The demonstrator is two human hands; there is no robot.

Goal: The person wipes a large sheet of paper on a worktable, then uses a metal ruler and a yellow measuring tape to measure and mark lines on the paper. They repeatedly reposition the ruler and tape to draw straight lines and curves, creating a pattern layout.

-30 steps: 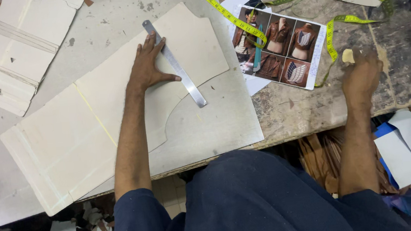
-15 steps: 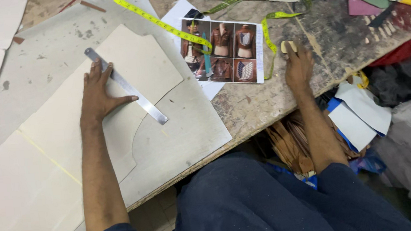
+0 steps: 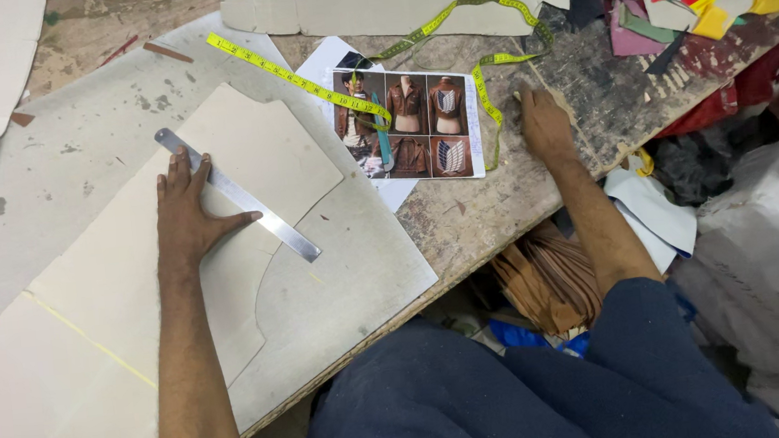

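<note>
Your left hand is lying open and flat, fingers spread, pressing on the cream paper pattern and touching the metal ruler, which is lying diagonally across the pattern on the desk. To the right, a printed sheet of jacket photos is lying under a yellow measuring tape. Further right, your right hand is resting knuckles up on the bare desk near the tape; I cannot tell if it is gripping something.
</note>
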